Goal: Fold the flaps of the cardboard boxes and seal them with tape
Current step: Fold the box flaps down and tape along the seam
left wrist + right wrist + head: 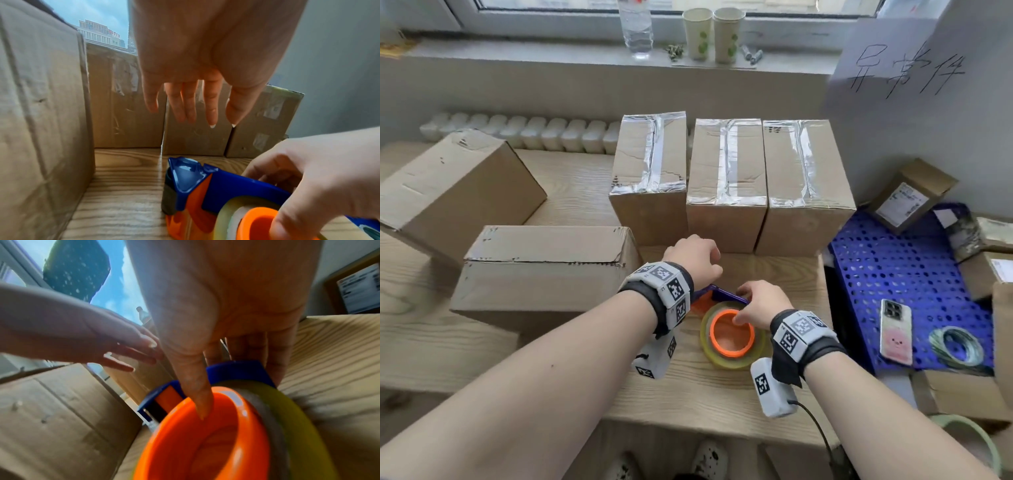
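A tape dispenser [729, 337] with an orange core and blue frame lies on the wooden table [585, 195], holding a yellowish roll of clear tape. My right hand [756, 303] grips it: the thumb [197, 394] hooks inside the orange core and the fingers wrap behind the blue frame [236, 371]. My left hand [693, 258] hovers just above the dispenser's front end [185, 175], with fingers [185, 104] straight and holding nothing. A closed, untaped cardboard box [541, 270] lies to the left. Three taped boxes [726, 185] stand behind.
Another plain box [455, 192] sits tilted at the far left. To the right, a blue perforated tray [893, 274] holds a phone [896, 330], a tape roll [957, 344] and small labelled parcels [912, 195]. A bottle [637, 27] and paper cups [710, 34] stand on the windowsill.
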Demonstrator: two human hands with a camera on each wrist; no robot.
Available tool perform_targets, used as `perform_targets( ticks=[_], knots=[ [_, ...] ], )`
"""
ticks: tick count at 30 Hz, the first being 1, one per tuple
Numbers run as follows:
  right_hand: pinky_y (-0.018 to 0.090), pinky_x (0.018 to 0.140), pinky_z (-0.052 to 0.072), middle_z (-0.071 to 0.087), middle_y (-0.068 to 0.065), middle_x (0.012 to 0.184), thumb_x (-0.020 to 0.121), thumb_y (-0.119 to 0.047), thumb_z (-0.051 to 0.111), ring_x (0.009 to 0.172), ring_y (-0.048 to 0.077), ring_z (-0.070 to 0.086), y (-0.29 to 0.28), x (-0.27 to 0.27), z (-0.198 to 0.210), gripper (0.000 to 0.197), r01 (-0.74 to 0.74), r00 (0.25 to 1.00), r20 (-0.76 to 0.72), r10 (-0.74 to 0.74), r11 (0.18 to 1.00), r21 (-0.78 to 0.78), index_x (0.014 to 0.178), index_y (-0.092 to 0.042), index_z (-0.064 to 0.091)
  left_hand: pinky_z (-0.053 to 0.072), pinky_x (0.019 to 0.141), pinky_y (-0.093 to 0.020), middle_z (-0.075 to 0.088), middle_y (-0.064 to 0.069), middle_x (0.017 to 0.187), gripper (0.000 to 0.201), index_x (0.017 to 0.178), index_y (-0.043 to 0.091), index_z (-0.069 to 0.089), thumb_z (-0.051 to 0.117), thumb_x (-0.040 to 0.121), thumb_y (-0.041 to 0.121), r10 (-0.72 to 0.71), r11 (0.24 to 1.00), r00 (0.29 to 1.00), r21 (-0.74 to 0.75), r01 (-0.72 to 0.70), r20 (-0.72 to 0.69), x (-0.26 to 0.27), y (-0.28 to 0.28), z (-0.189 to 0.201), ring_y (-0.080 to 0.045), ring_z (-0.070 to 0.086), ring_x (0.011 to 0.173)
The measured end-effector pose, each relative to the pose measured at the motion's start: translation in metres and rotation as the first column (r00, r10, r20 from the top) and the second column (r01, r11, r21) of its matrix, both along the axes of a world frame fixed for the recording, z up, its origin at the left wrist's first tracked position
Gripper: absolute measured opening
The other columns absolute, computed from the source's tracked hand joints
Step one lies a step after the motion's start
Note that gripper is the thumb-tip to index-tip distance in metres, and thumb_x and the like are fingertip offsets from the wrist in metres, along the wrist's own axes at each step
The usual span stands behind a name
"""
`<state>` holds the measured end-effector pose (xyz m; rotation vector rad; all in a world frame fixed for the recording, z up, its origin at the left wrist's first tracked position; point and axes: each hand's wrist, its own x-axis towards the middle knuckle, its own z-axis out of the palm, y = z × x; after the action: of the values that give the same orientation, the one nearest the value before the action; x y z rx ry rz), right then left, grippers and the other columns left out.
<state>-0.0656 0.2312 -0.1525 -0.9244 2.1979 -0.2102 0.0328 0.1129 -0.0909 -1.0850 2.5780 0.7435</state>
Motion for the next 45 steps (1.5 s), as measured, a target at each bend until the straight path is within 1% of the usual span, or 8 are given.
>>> perform_targets(
  ticks=[6,14,20,25,28,30,35,45],
  knots=[
    [0.03,0.068,0.045,0.06,0.004,0.091,0.074,-0.033,0.064,0.086,0.026,0.06,-0.005,0.002,0.004,0.027,-0.092,0.987,-0.131,0.092,0.996,0.005,0.09,-0.015,0.051,0.043,0.097,-0.033,0.051,-0.006,0.122,0.03,0.117,0.02,0.06,0.056,0.089,0.028,0.037,0.999,0.994,-0.005,-0.038,-0.101,0.006,-0.011,0.006,-0.023,0.053,0.112],
    [0.03,0.072,0.046,0.063,0.007,0.088,0.083,-0.035,0.059,0.084,0.026,0.06,-0.007,0.005,0.078,0.025,-0.033,0.992,-0.122,0.01,0.982,-0.184,0.094,-0.017,0.045,0.037,0.098,-0.03,0.053,-0.007,0.128,0.03,0.123,0.017,0.057,0.046,0.095,0.021,0.078,0.99,0.944,-0.083,-0.11,-0.32,0.03,-0.032,0.052,-0.022,0.049,0.118],
    [0.025,0.065,0.043,0.065,0.0,0.08,0.065,-0.031,0.062,0.079,0.02,0.06,-0.018,0.032,0.154,0.029,-0.019,0.987,-0.153,-0.045,0.919,-0.394,0.092,-0.02,0.065,0.037,0.099,-0.032,0.055,-0.012,0.132,0.034,0.127,0.012,0.055,0.037,0.099,0.019,0.169,0.972,0.897,-0.084,-0.221,-0.408,0.073,-0.058,0.083,-0.028,0.048,0.121],
    [0.025,0.068,0.042,0.063,0.002,0.094,0.074,-0.017,0.065,0.085,0.021,0.059,-0.042,0.066,0.178,0.035,-0.108,0.964,-0.266,-0.014,0.893,-0.437,0.108,-0.023,0.058,0.046,0.09,-0.036,0.064,-0.019,0.108,0.04,0.103,0.001,0.064,0.034,0.101,0.028,0.334,0.941,0.859,0.08,-0.329,-0.387,0.113,-0.078,0.089,-0.032,0.059,0.102],
    [0.026,0.073,0.042,0.058,0.006,0.103,0.07,-0.015,0.068,0.089,0.022,0.056,-0.056,0.087,0.186,0.047,-0.178,0.931,-0.364,0.005,0.878,-0.443,0.114,-0.021,0.053,0.047,0.057,-0.026,0.06,-0.012,0.072,0.05,0.072,0.003,0.059,0.034,0.101,0.035,0.563,0.799,0.736,0.476,-0.368,-0.376,0.132,-0.084,0.093,-0.022,0.055,0.059],
    [0.025,0.075,0.042,0.054,0.006,0.105,0.07,-0.013,0.069,0.091,0.022,0.053,-0.065,0.1,0.191,0.049,-0.21,0.922,-0.388,0.017,0.862,-0.461,0.115,-0.018,0.052,0.042,0.044,-0.018,0.057,-0.01,0.066,0.052,0.07,0.003,0.055,0.031,0.102,0.037,0.657,0.682,0.678,0.644,-0.347,-0.33,0.145,-0.085,0.101,-0.015,0.05,0.049],
    [0.025,0.073,0.044,0.053,0.005,0.103,0.07,-0.008,0.068,0.089,0.021,0.053,-0.082,0.128,0.193,0.046,-0.277,0.913,-0.403,0.07,0.831,-0.483,0.11,-0.019,0.048,0.049,0.043,-0.016,0.062,-0.001,0.045,0.034,0.074,0.005,0.056,0.044,0.099,0.025,0.758,0.518,0.581,0.814,-0.261,-0.296,0.173,-0.096,0.108,-0.007,0.059,0.037],
    [0.027,0.072,0.041,0.052,-0.003,0.094,0.069,-0.014,0.073,0.086,0.017,0.051,-0.11,0.163,0.194,0.051,-0.358,0.878,-0.466,0.109,0.795,-0.49,0.111,-0.024,0.046,0.051,0.048,-0.015,0.061,0.0,0.045,0.024,0.067,0.006,0.06,0.06,0.09,0.011,0.838,0.443,0.459,0.859,-0.257,-0.294,0.22,-0.125,0.101,-0.004,0.058,0.038]
  ],
)
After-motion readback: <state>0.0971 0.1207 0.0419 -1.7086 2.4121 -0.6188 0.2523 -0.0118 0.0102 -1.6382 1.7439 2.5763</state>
